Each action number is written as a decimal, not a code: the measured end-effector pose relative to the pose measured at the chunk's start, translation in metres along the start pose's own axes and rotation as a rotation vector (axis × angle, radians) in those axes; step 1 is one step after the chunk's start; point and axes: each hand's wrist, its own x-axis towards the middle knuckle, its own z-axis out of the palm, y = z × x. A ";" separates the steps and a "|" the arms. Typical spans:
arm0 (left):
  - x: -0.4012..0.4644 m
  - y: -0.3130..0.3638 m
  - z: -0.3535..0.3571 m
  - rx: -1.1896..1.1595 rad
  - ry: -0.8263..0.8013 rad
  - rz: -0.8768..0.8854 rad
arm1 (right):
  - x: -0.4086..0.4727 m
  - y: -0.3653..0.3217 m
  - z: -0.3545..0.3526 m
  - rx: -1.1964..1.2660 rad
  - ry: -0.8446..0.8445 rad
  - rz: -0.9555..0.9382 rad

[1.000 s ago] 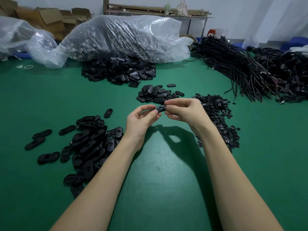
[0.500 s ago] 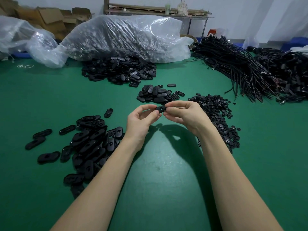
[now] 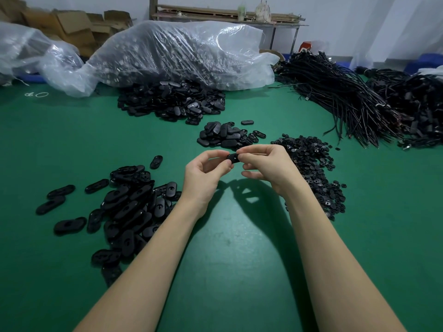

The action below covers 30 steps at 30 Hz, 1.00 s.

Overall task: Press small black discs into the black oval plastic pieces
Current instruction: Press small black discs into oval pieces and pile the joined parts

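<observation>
Both hands pinch one oval piece above the green counter.

The left hand [image 3: 201, 174] and right hand [image 3: 268, 164] each grip an end of the oval piece [image 3: 233, 158] in their fingertips, held between the ovals pile [image 3: 129, 207] and the discs pile [image 3: 311, 168].

No readable text, label, brand or number shows anywhere. The only marks are faint white chalk-like loops on the green table [image 3: 72, 144] at far left, and they cannot be made out as letters or digits.
</observation>
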 end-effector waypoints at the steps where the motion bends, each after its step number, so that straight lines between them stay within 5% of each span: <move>1: 0.000 0.000 0.000 0.002 0.000 0.001 | 0.000 0.000 0.000 -0.009 -0.002 -0.001; 30: 0.004 -0.005 -0.003 0.049 0.032 -0.030 | 0.002 0.004 -0.002 0.054 -0.071 0.107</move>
